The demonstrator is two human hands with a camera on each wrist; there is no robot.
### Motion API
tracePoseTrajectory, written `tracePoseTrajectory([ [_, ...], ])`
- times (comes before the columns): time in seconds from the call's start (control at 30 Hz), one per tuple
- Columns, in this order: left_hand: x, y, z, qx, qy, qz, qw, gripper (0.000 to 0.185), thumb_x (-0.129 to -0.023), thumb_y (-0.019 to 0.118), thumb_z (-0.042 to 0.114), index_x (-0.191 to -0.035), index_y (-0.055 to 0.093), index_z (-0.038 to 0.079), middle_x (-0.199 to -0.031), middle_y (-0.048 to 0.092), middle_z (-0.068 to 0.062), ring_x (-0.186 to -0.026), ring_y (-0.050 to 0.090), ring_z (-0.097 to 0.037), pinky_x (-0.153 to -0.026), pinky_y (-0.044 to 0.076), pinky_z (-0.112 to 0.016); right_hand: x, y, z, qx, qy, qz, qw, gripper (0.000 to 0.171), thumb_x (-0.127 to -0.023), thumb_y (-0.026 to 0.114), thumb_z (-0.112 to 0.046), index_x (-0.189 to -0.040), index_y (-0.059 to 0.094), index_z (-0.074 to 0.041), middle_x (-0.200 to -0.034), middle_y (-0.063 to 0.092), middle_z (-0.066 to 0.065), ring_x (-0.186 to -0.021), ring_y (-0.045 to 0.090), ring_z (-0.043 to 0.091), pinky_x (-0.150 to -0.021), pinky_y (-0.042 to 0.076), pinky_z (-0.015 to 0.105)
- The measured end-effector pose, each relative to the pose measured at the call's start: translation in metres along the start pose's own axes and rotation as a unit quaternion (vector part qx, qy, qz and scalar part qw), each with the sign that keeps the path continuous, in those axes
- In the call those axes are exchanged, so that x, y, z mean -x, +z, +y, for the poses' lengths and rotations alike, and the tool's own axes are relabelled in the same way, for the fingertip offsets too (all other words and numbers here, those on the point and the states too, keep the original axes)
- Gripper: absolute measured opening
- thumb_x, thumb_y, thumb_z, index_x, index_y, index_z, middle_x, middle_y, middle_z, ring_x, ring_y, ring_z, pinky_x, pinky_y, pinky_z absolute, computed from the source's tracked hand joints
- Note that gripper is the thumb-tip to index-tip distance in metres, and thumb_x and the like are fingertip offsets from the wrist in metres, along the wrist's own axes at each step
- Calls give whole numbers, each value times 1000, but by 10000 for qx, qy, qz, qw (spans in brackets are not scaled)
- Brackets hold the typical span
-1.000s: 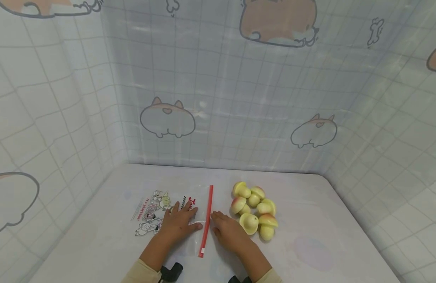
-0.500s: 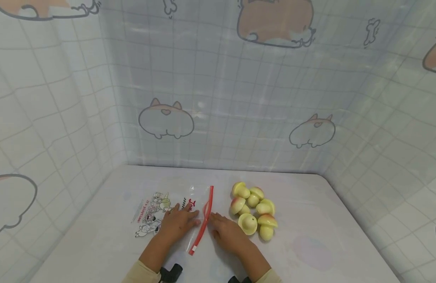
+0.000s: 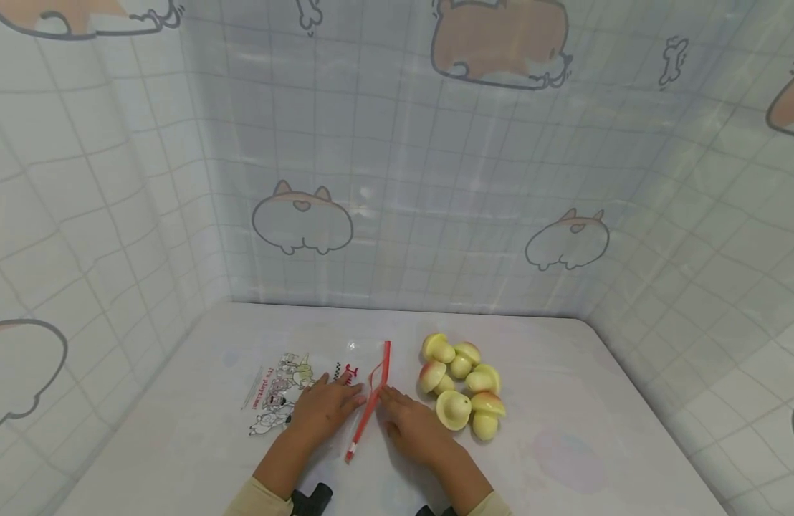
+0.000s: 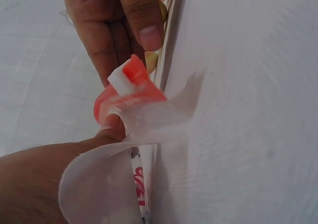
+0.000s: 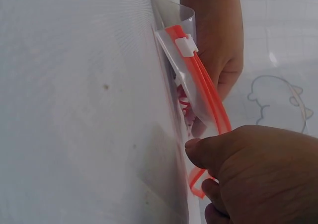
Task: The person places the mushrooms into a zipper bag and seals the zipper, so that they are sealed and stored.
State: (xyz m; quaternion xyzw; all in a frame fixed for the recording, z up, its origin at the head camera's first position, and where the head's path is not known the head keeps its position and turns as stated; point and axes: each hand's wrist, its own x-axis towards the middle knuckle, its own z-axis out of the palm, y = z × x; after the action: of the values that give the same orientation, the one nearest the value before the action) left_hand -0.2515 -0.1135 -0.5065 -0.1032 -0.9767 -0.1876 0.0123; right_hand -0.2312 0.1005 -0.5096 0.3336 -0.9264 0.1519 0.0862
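A clear zip bag [image 3: 342, 412] with a cartoon print and a red zip strip [image 3: 365, 419] lies on the white table. My left hand [image 3: 324, 408] rests spread across it; in the left wrist view its thumb is at the lifted plastic under the strip. Opposite it, my right hand [image 3: 413, 424] touches the strip's middle with its fingertips, thumb held apart. The strip bows there, with a small gap between its two lips. Its white slider [image 5: 186, 46] shows at the near end. Several toy mushrooms [image 3: 461, 387] lie beside my right hand.
The white table [image 3: 552, 401] is enclosed at the back and sides by a plastic sheet [image 3: 410, 215] with a grid and cartoon dogs. Black straps with mounts [image 3: 313, 498] sit on both wrists.
The red strip was straight; its near end has swung left, and its lips have parted beyond my right fingertips. Both hands have barely moved.
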Motion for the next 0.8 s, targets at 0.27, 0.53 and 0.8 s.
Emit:
tracePoseTrajectory([
  [0.27,1,-3,4,85,15,57,9999,44,-94,58,52,-128,70,25,-145,56,-5,-138,41,-47,-103,33,-73,0,-2,0,-107,0,71,9999,59,-92,69,-16,-146,49,-5,-149,51,10,-139,47,24,-110,42,42],
  [0.53,0,-3,5,109,71,2,9999,45,-96,55,55,-129,69,28,-147,54,-2,-140,39,-46,-106,32,-71,-1,-4,1,-288,-119,54,9995,58,-92,69,-14,-146,50,-7,-147,53,8,-137,49,21,-109,43,38],
  [0.8,1,0,6,111,35,-113,9999,45,-96,52,57,-129,69,31,-147,54,-2,-141,38,-45,-106,32,-71,2,2,2,-242,-461,269,9983,55,-87,71,-14,-139,57,-4,-140,59,10,-128,58,23,-103,49,37],
])
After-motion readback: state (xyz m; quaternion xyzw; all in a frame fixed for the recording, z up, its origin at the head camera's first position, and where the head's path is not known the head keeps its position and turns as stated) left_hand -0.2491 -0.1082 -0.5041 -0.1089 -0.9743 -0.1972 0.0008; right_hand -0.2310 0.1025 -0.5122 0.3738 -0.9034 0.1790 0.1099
